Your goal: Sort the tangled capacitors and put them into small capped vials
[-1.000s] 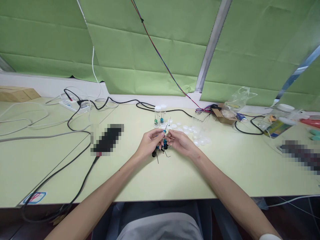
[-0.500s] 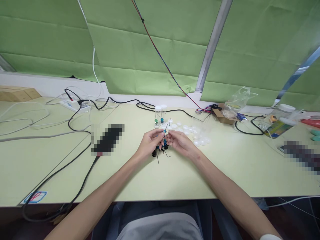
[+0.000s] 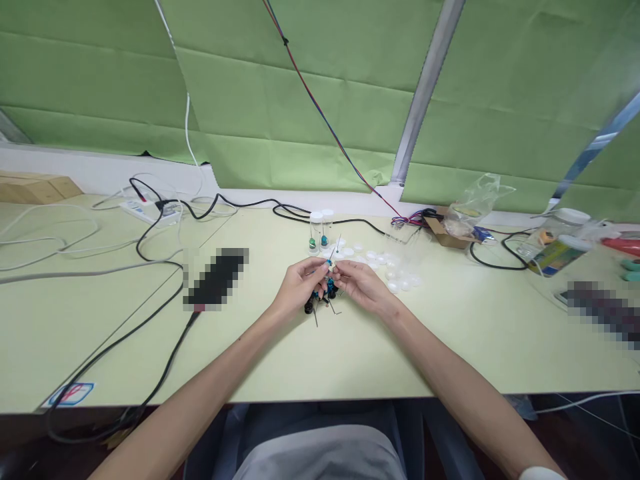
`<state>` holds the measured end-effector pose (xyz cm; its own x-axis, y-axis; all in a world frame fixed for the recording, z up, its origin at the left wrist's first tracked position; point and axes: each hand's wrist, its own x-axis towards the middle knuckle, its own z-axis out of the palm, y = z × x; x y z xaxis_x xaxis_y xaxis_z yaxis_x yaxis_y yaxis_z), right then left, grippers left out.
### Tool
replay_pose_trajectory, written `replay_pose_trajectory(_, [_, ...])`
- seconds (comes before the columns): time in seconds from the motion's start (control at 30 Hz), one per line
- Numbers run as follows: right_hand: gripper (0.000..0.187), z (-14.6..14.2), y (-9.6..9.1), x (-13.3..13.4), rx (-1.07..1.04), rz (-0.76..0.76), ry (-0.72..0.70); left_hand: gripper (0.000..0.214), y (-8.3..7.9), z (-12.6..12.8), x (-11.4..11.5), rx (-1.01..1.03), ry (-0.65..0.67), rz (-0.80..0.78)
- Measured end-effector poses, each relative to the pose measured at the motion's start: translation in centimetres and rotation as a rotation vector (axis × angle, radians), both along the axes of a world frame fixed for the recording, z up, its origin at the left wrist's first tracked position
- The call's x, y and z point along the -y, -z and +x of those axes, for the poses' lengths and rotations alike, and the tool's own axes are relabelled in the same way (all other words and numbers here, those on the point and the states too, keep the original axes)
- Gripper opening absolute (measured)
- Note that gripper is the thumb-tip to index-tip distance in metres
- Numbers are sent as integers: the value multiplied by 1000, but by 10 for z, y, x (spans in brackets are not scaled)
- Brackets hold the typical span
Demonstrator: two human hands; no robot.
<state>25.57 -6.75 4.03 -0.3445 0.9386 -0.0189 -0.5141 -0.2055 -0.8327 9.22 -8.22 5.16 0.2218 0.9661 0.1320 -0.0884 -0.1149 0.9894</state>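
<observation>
Close together over the table, my left hand [image 3: 300, 283] and my right hand [image 3: 364, 283] meet at their fingertips. The left thumb and fingers pinch a small blue part [image 3: 329, 263] with a thin wire lead pointing up. My right fingers are closed at a small pale piece [image 3: 333, 267] right beside it; its exact kind is too small to make out. Below the hands lies a pile of small blue and black parts with wire leads [image 3: 320, 301], partly hidden by the fingers. Just behind stand two clear capped tubes [image 3: 313, 227], with green and blue parts inside.
Several white round caps [image 3: 393, 273] are scattered behind my right hand. A black cable [image 3: 240, 202] runs along the back. On the left lies a blurred-out dark object [image 3: 216, 279]; a cardboard box [image 3: 447, 233] and a plastic jar [image 3: 560, 253] stand at the right.
Almost nothing has moved. The fingertips and the small pale piece between them have shifted very slightly.
</observation>
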Motion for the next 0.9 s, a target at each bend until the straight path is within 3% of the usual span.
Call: replay_pose_trajectory(0.9, [29,9,6,-6,120,125,78,40,4,0,-2,16,33,-37])
